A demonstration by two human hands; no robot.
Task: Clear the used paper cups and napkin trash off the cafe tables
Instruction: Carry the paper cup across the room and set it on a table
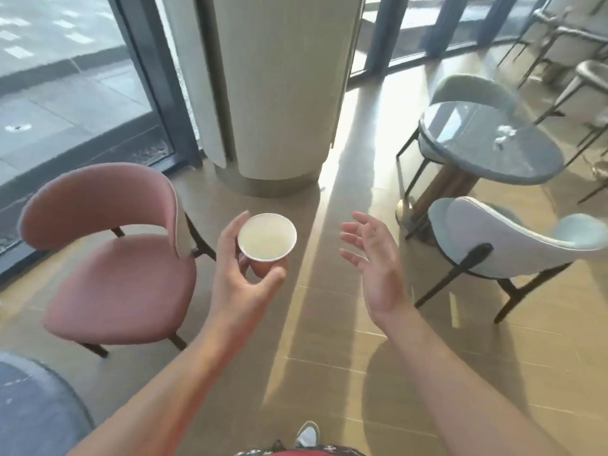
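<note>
My left hand [240, 274] grips a paper cup [267, 237] from below and the side, held upright over the floor. The cup is white inside, reddish outside, and looks empty. To the right of the cup my right hand [371, 255] hangs in the air, fingers spread and relaxed, holding nothing. Crumpled white napkin scraps [505, 134] lie on the round grey table [477, 149] at the right, well beyond my right hand.
A pink chair [108, 258] stands at the left. Two pale blue chairs [513, 238] flank the grey table. A wide cream column [273, 93] rises ahead, with glass walls behind. Another round table's edge [36, 403] shows at bottom left. More chairs stand far right.
</note>
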